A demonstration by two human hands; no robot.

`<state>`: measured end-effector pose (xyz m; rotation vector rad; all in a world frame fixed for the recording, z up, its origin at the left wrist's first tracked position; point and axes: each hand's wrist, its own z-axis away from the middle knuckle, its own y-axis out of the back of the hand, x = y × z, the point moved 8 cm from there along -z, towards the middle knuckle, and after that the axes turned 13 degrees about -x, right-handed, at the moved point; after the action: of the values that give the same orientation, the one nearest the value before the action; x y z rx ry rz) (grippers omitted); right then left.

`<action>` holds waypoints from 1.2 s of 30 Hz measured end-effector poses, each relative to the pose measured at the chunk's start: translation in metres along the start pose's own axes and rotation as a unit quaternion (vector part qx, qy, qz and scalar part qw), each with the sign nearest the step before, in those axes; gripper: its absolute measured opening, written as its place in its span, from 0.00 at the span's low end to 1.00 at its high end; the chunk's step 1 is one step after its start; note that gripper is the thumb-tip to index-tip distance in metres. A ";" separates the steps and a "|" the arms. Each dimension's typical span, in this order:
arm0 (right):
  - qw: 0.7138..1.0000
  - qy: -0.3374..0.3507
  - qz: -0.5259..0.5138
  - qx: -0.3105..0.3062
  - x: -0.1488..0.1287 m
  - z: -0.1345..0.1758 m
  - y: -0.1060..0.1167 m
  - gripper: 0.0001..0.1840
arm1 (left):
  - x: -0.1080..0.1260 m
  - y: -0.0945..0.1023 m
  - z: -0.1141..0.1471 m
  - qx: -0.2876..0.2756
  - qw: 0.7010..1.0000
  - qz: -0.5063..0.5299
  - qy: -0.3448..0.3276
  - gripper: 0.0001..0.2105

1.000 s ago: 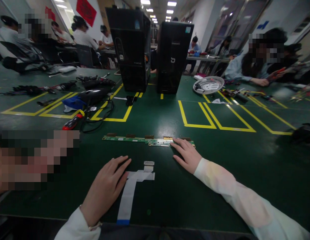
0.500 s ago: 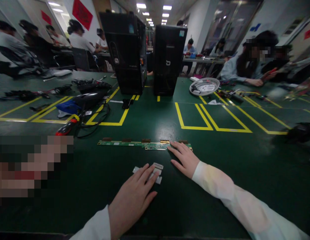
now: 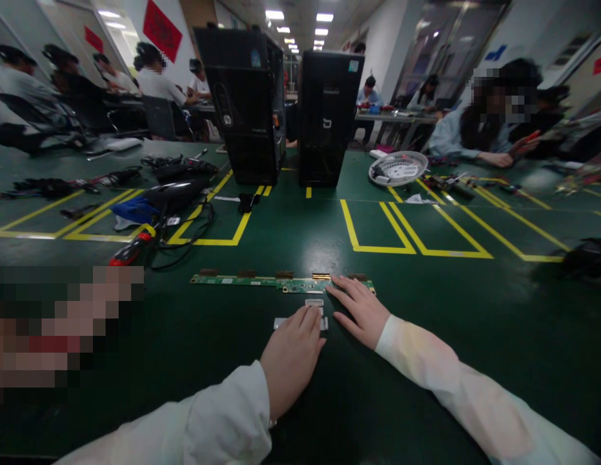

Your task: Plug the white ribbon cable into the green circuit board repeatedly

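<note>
A long, narrow green circuit board [image 3: 261, 281] lies flat on the dark green tabletop, gold-brown strips along its far edge. My right hand [image 3: 358, 309] lies open at the board's right end, its fingertips touching the board. Close below the board is a small, flat silvery-white piece [image 3: 314, 303] with a slotted end towards the board. My left hand [image 3: 293, 349] rests on top of this piece, fingers stretched forward and side by side, the thumb apart. Much of the piece is hidden beneath those fingers.
Two black computer towers [image 3: 242, 116] stand further back. A white round basket [image 3: 399, 169] is at right. Cables and a black tool with a blue part [image 3: 135, 212] lie at left, near a red-and-black handle [image 3: 130, 250]. Another person's blurred hand [image 3: 82, 316] is at left.
My left hand has moved forward and right, and the silvery-white piece has shifted with it, turning squarer to the board. My right hand stays in place on the board.
</note>
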<state>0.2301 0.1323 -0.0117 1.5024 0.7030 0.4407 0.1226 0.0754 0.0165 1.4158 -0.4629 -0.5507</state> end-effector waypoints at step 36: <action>1.000 -0.003 -0.001 -0.007 -0.001 0.000 0.001 0.26 | -0.011 -0.015 0.003 0.013 0.998 0.053 -0.012 0.24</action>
<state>0.2296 0.1315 -0.0105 1.4899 0.6957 0.4396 0.1111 0.0787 0.0019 1.4023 -0.5625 -0.4778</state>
